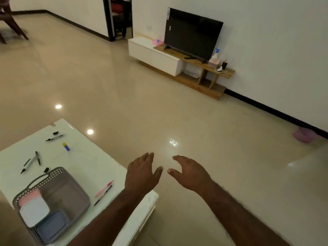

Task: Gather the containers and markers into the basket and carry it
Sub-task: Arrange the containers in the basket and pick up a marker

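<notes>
A grey perforated basket (74,190) sits on the white table (99,162) at the lower left. Inside it lie a pink container (31,197), a white container (34,213) and a blue-grey container (53,228). Black markers (31,161) lie beyond the basket, another marker (54,137) farther back, and a blue and yellow glue stick (66,146) near it. A pink pen (104,189) and a dark pen (103,195) rest right of the basket. My left hand (142,172) and right hand (190,173) hover open over the floor, right of the table, holding nothing.
A TV (192,33) stands on a low white and wood stand (159,57) against the far wall, with a spray bottle (215,54). A pink object (304,134) lies by the right wall. A doorway (120,16) and a chair (10,20) are at the back.
</notes>
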